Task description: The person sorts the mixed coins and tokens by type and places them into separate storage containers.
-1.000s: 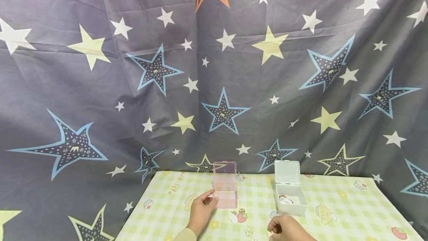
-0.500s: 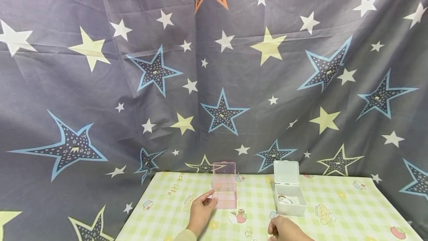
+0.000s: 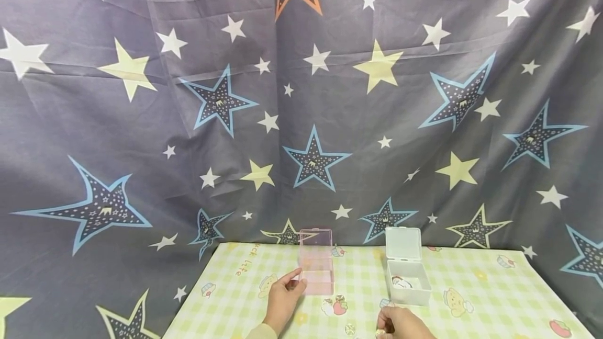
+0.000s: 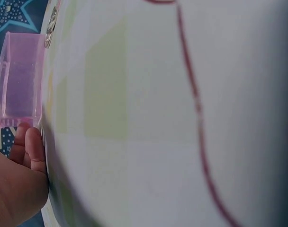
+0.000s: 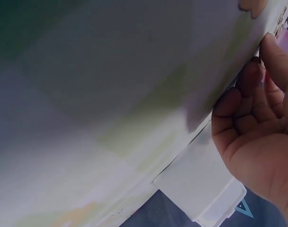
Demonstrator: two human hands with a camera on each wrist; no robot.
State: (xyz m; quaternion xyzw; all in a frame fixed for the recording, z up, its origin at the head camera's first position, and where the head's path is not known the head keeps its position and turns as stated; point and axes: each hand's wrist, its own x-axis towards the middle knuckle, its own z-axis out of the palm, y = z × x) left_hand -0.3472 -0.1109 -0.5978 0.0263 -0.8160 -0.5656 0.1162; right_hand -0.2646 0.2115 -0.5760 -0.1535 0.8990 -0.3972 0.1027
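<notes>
In the head view my left hand (image 3: 282, 296) holds the left side of a clear pink lidded box (image 3: 319, 282), thumb near its front corner and index finger along the side wall. The box's lid stands raised. My right hand (image 3: 404, 322) is low at the table's near side, thumb and fingers pinching a small round coin-like piece (image 3: 379, 332), mostly hidden by the fingertips. Just behind it stands a white box (image 3: 410, 297), lid up, with a red, white and dark item (image 3: 401, 282) inside. Another round coin-like piece (image 3: 349, 329) lies between the hands.
Small patterned pieces (image 3: 340, 297) lie in front of the pink box. A green-and-white checked cloth (image 3: 499, 302) with cartoon prints covers the table. Behind it hangs a dark curtain (image 3: 264, 135) printed with stars.
My right fingers have closed in a little around the small round piece near the table's front. The left hand and both boxes have stayed in place.
</notes>
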